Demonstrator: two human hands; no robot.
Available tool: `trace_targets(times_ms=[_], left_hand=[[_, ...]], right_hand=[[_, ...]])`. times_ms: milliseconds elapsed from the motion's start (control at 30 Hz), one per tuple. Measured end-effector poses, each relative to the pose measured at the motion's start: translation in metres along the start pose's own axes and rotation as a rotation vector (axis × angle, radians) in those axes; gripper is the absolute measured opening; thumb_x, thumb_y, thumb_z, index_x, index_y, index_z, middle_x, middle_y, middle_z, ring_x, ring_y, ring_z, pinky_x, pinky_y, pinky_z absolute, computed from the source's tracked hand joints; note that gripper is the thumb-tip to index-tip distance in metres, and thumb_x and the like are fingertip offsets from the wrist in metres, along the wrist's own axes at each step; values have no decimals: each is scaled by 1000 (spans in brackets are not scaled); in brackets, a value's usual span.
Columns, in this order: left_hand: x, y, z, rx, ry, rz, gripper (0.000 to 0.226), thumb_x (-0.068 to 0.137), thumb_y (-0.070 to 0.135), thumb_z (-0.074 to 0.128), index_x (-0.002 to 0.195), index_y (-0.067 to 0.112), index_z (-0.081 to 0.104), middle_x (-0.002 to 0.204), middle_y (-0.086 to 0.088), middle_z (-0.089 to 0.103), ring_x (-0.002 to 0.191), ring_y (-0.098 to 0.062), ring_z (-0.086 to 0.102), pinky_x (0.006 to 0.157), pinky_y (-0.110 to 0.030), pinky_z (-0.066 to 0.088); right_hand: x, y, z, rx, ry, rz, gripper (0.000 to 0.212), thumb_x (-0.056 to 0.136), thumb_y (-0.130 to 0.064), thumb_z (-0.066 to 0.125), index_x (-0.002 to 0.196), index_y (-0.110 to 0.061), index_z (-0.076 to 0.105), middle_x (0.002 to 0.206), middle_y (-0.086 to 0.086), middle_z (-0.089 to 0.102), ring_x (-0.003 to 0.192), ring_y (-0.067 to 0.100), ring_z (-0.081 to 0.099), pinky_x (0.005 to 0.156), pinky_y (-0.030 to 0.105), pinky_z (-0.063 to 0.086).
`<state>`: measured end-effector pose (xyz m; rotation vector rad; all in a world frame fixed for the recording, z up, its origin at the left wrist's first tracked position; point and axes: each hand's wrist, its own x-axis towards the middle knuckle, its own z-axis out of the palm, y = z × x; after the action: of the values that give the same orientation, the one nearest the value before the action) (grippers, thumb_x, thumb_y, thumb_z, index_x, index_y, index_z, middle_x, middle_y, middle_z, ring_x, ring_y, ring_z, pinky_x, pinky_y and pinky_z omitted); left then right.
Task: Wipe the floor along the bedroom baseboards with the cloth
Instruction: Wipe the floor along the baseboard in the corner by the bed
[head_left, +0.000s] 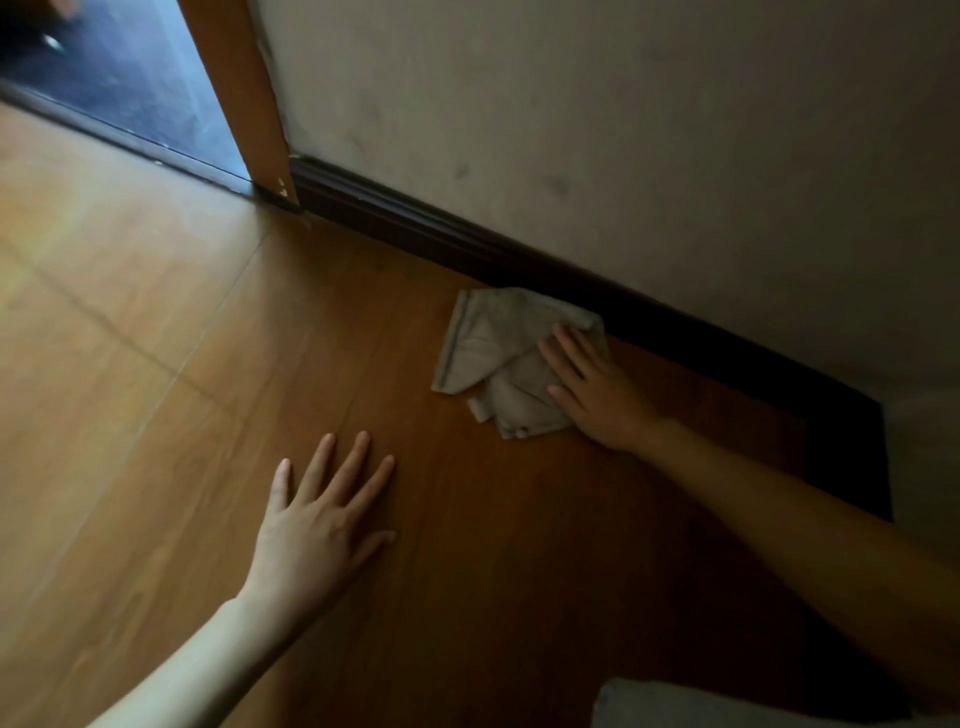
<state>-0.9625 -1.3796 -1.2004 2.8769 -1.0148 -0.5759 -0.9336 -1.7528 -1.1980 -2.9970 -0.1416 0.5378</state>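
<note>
Open wooden floor leftward, dark baseboard and wall blocking beyond

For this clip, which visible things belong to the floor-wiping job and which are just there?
Part of the job:
cloth
right hand, flat on the cloth
wooden floor
dark baseboard
left hand, flat on the floor

Just there:
door frame
wall
pale fabric at the bottom edge
</note>
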Motion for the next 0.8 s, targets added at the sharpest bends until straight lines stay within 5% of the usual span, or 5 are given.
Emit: trace_targets(times_ms=[200,333,533,667,800], left_hand=[[-1,1,-1,37,15,-17,69,86,64,31,143,27,45,148,-8,44,133,-38,41,96,-62,38],[-1,3,1,19,27,-26,70,85,64,32,144,28,44,149,-7,43,134,-37,40,95,-64,39],[-2,4,4,12,91,-15,69,84,62,33,143,29,43,149,-7,44,134,-37,40,96,-64,32],[-2,3,7,4,115,-19,70,83,62,33,143,29,43,149,-6,43,134,-37,41,96,-63,35],[-1,3,8,7,110,-31,70,84,63,33,145,30,39,150,-6,41,134,-37,40,96,-63,36]], right_hand=[[76,-83,-11,9,12,-145,60,102,-51,16,154,-27,-2,161,-1,-15,147,17,-16,117,35,-5],[44,-45,7,-1,62,-101,67,95,-62,-3,153,-27,-3,161,1,-9,148,20,-8,121,43,7],[-7,2,14,-24,38,-34,60,104,-48,9,153,-14,11,160,14,11,146,30,13,113,53,28],[39,-44,6,-34,59,-99,69,97,-58,-4,152,-17,0,161,8,-5,148,25,-1,118,42,8],[100,-96,-11,-15,50,-110,63,100,-52,9,154,-22,-6,160,4,-18,147,20,-16,119,39,-6]])
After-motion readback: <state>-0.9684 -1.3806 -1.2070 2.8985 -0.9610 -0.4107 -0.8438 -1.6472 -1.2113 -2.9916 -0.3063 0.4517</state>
